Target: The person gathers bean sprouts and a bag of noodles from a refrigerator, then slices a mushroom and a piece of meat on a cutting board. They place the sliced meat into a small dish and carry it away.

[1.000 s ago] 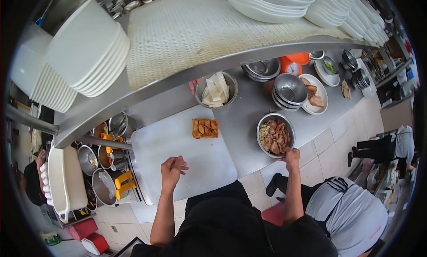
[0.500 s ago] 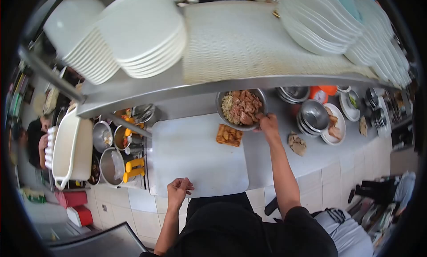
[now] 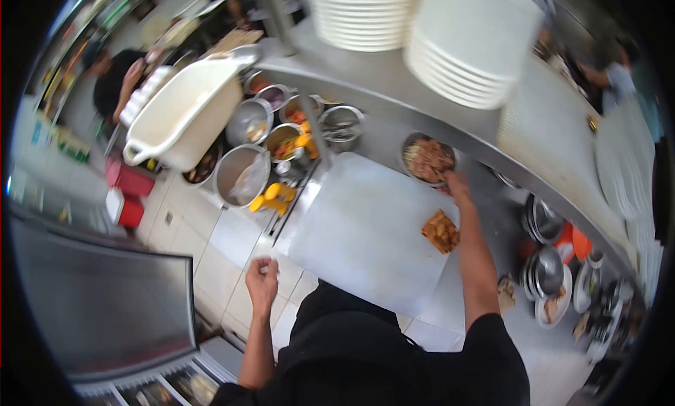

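Note:
My right hand (image 3: 457,188) grips the rim of a metal bowl (image 3: 428,160), its fingers partly hidden by the rim. Raw-looking meat pieces and pale strands fill the bowl, at the far edge of the white cutting board (image 3: 365,230). On the board's right side lies a browned, flat piece of food (image 3: 441,232), just below the bowl. My left hand (image 3: 262,276) hangs over the floor, left of the board's near corner, with fingers curled together; whether anything small is between them is too blurred to tell.
Left of the board stand metal pots (image 3: 241,175) with food and yellow-topped bottles (image 3: 273,199). A cream tub (image 3: 186,114) is beyond them. White dishes (image 3: 464,47) are stacked on the overhead shelf (image 3: 394,89). An open-lidded unit (image 3: 105,300) is at lower left. A co-worker (image 3: 116,79) is at upper left.
The view has turned to the left, showing more of the pots and the lidded unit. My left hand has moved off the board's edge and its fingers have curled. My right hand remains at the bowl.

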The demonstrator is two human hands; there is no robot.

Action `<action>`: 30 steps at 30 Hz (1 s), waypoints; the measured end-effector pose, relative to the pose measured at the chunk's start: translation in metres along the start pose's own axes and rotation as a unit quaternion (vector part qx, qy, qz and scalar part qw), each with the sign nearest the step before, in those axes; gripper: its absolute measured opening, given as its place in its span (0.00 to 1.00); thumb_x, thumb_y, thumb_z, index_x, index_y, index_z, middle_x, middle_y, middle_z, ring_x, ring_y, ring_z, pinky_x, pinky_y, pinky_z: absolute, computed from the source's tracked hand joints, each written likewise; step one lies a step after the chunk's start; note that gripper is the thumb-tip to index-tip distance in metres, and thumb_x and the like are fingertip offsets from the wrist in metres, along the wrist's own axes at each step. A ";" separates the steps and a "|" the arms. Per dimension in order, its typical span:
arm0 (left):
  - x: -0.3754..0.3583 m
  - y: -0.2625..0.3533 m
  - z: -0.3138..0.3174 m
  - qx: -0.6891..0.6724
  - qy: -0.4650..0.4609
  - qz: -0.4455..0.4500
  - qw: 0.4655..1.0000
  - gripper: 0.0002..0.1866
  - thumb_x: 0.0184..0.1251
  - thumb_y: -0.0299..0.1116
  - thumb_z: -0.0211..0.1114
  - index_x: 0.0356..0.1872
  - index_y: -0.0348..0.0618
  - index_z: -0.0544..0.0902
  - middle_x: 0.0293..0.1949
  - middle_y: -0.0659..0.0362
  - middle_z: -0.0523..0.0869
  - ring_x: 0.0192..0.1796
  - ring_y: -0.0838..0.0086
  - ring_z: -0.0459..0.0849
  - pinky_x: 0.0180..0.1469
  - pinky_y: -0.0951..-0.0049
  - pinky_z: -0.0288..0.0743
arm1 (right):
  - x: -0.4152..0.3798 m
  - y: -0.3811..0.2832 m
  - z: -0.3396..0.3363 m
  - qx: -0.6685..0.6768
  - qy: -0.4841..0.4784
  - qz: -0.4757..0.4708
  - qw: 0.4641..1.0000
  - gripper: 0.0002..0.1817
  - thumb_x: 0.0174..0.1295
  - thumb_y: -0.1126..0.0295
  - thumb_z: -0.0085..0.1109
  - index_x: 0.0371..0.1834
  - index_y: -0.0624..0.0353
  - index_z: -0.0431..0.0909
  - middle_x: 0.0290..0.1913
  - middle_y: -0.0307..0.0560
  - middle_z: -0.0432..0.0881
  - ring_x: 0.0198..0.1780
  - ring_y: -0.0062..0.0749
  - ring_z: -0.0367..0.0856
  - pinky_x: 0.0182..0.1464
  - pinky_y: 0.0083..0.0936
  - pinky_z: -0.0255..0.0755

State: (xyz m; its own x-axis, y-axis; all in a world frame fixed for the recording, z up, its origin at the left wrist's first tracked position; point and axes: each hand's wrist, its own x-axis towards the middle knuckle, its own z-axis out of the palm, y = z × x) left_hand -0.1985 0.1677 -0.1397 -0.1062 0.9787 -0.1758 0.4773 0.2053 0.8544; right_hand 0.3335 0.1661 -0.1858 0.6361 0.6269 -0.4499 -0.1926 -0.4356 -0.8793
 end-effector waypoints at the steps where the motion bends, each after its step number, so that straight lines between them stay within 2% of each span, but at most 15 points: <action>1: 0.008 0.010 -0.005 0.028 0.038 0.056 0.997 0.16 0.63 0.33 0.68 0.46 0.33 0.79 0.38 0.52 0.85 0.34 0.68 0.86 0.33 0.72 0.78 | -0.010 -0.006 0.004 0.002 0.032 -0.006 0.999 0.18 0.61 0.65 0.55 0.42 0.74 0.76 0.33 0.54 0.82 0.28 0.32 0.83 0.30 0.26 0.82; 2: 0.016 0.023 -0.010 0.060 0.075 0.110 0.989 0.19 0.61 0.32 0.69 0.50 0.35 0.78 0.40 0.51 0.84 0.35 0.68 0.85 0.35 0.71 0.78 | -0.008 -0.004 0.001 -0.016 0.005 0.007 1.000 0.19 0.61 0.65 0.56 0.45 0.74 0.75 0.34 0.55 0.82 0.29 0.33 0.83 0.31 0.26 0.82; 5: 0.046 0.050 -0.018 0.040 0.086 0.122 0.988 0.25 0.58 0.33 0.71 0.56 0.38 0.75 0.45 0.49 0.83 0.36 0.67 0.85 0.37 0.69 0.79 | 0.009 0.001 -0.012 -0.091 0.008 0.075 0.993 0.24 0.62 0.61 0.58 0.51 0.74 0.73 0.43 0.58 0.81 0.35 0.38 0.84 0.32 0.28 0.82; 7: 0.064 0.056 -0.018 0.051 0.053 0.130 0.989 0.27 0.57 0.34 0.72 0.57 0.39 0.75 0.45 0.49 0.82 0.35 0.67 0.84 0.37 0.68 0.79 | -0.003 0.009 -0.006 -0.168 0.120 -0.047 0.977 0.30 0.63 0.54 0.59 0.49 0.79 0.73 0.38 0.55 0.82 0.35 0.39 0.83 0.37 0.29 0.81; 8: 0.072 0.059 -0.016 0.056 0.028 0.129 0.990 0.28 0.57 0.35 0.72 0.58 0.39 0.75 0.46 0.49 0.82 0.34 0.66 0.84 0.38 0.68 0.79 | -0.007 0.018 -0.003 -0.316 0.272 -0.163 0.894 0.29 0.63 0.56 0.60 0.50 0.78 0.74 0.39 0.55 0.82 0.37 0.40 0.83 0.40 0.30 0.79; 9: 0.079 0.053 -0.010 0.081 0.022 0.152 0.985 0.28 0.57 0.36 0.72 0.58 0.40 0.75 0.46 0.49 0.82 0.34 0.66 0.84 0.38 0.67 0.79 | -0.007 0.022 0.004 -0.436 0.412 -0.271 0.753 0.28 0.63 0.57 0.62 0.50 0.77 0.74 0.41 0.56 0.82 0.40 0.40 0.82 0.42 0.30 0.77; 10: 0.086 0.047 -0.004 0.104 0.014 0.175 0.979 0.28 0.57 0.37 0.72 0.58 0.41 0.75 0.46 0.50 0.82 0.33 0.65 0.84 0.38 0.66 0.80 | -0.020 0.008 0.013 -0.433 0.410 -0.282 0.751 0.28 0.63 0.57 0.62 0.50 0.77 0.74 0.41 0.56 0.82 0.40 0.40 0.82 0.42 0.30 0.77; 12: 0.092 0.048 0.005 0.103 0.022 0.182 0.978 0.28 0.57 0.37 0.72 0.58 0.41 0.75 0.43 0.51 0.82 0.32 0.67 0.83 0.36 0.68 0.79 | -0.082 -0.037 0.051 -0.263 0.249 -0.390 0.847 0.19 0.61 0.67 0.65 0.50 0.69 0.78 0.46 0.54 0.81 0.45 0.39 0.80 0.43 0.30 0.75; 14: 0.093 0.045 0.007 0.101 0.022 0.183 0.978 0.28 0.56 0.37 0.73 0.58 0.41 0.76 0.40 0.53 0.82 0.30 0.69 0.82 0.34 0.69 0.79 | -0.108 -0.041 0.113 -0.167 0.151 -0.420 0.879 0.14 0.58 0.75 0.66 0.47 0.63 0.81 0.48 0.49 0.81 0.49 0.38 0.79 0.44 0.30 0.75; 16: 0.091 0.047 -0.003 0.088 0.048 0.213 0.972 0.28 0.57 0.38 0.72 0.58 0.42 0.76 0.38 0.54 0.81 0.29 0.70 0.81 0.33 0.69 0.78 | -0.166 -0.076 0.194 -0.180 0.007 -0.435 0.882 0.12 0.58 0.76 0.65 0.46 0.60 0.81 0.48 0.47 0.81 0.49 0.39 0.79 0.45 0.30 0.75; 18: 0.097 0.038 -0.020 0.052 0.054 0.205 0.976 0.24 0.57 0.36 0.71 0.54 0.39 0.78 0.35 0.55 0.80 0.26 0.70 0.80 0.31 0.69 0.77 | -0.214 -0.101 0.274 -0.207 -0.131 -0.460 0.853 0.13 0.57 0.76 0.64 0.46 0.59 0.82 0.50 0.49 0.81 0.54 0.41 0.78 0.50 0.32 0.74; 22: 0.116 0.001 -0.054 -0.007 0.022 0.167 0.986 0.12 0.58 0.32 0.69 0.39 0.34 0.83 0.30 0.51 0.83 0.24 0.66 0.82 0.30 0.68 0.77 | -0.243 -0.090 0.431 -0.224 -0.324 -0.583 0.711 0.16 0.60 0.72 0.60 0.51 0.64 0.77 0.53 0.56 0.79 0.57 0.52 0.75 0.61 0.42 0.67; 25: 0.124 -0.035 -0.084 0.032 -0.023 0.124 0.991 0.10 0.59 0.34 0.66 0.35 0.37 0.83 0.30 0.49 0.85 0.27 0.56 0.84 0.33 0.61 0.77 | -0.246 -0.078 0.532 -0.271 -0.365 -0.594 0.663 0.23 0.61 0.69 0.59 0.58 0.68 0.70 0.59 0.63 0.73 0.62 0.56 0.70 0.63 0.47 0.65; 27: 0.125 -0.052 -0.106 0.033 -0.031 0.085 0.995 0.11 0.60 0.35 0.65 0.32 0.36 0.83 0.31 0.47 0.85 0.31 0.53 0.85 0.36 0.58 0.78 | -0.240 -0.075 0.583 -0.379 -0.299 -0.586 0.651 0.29 0.66 0.62 0.54 0.65 0.70 0.62 0.68 0.69 0.63 0.69 0.61 0.60 0.67 0.48 0.59; 30: 0.119 -0.075 -0.134 0.036 -0.025 0.015 0.999 0.12 0.62 0.36 0.65 0.35 0.36 0.85 0.31 0.47 0.87 0.31 0.59 0.86 0.38 0.61 0.79 | -0.235 -0.073 0.627 -0.472 -0.251 -0.484 0.693 0.35 0.67 0.54 0.50 0.68 0.71 0.57 0.70 0.72 0.57 0.71 0.65 0.52 0.70 0.53 0.53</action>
State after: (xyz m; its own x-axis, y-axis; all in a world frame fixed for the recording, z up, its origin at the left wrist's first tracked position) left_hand -0.3636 0.2674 -0.1594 -0.0482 0.9833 -0.1756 0.5415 0.1735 0.8226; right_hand -0.2705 0.4559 -0.1143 -0.2601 0.9629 0.0720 0.8681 0.2658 -0.4193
